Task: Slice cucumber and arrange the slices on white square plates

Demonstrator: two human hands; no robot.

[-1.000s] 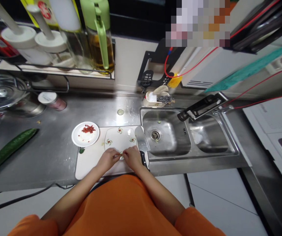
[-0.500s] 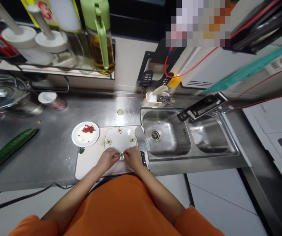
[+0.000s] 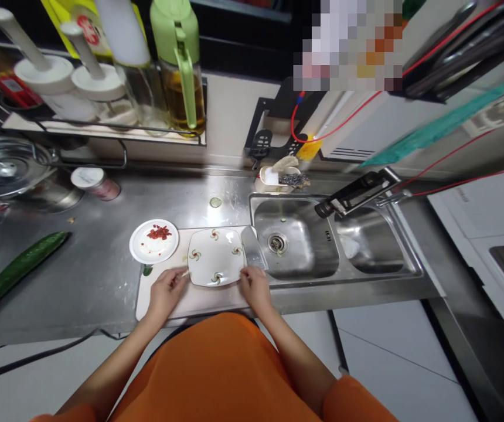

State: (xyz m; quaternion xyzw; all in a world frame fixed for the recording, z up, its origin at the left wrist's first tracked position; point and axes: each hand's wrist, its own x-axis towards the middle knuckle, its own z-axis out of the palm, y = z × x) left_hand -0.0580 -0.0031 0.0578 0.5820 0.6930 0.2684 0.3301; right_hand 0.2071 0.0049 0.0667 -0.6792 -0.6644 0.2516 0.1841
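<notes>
A white square plate [image 3: 217,261] lies on a pale cutting board [image 3: 164,302]. Near its edges are several small pinwheels of green slivers around red bits. My left hand [image 3: 167,293] has curled fingers, with the fingertips at the plate's lower left edge. At the lower right edge, my right hand [image 3: 255,287] is also curled, its fingertips on the rim. Just right of the plate lies a cleaver [image 3: 255,246], its handle hidden by my right hand. A round white plate [image 3: 138,249] with chopped red pieces [image 3: 159,232] overlaps the board's upper left corner.
A cucumber [image 3: 19,266] lies on the steel counter at left, near a lidded pot [image 3: 54,190] and a small can [image 3: 98,184]. A cucumber slice [image 3: 215,202] sits behind the board. To the right is a double sink [image 3: 309,234]; bottles stand on a rack [image 3: 115,130] behind.
Both hands have moved apart from the near edge of the square plate to its two sides. The pinwheel that was between my fingers is now uncovered. The cleaver's handle has become covered.
</notes>
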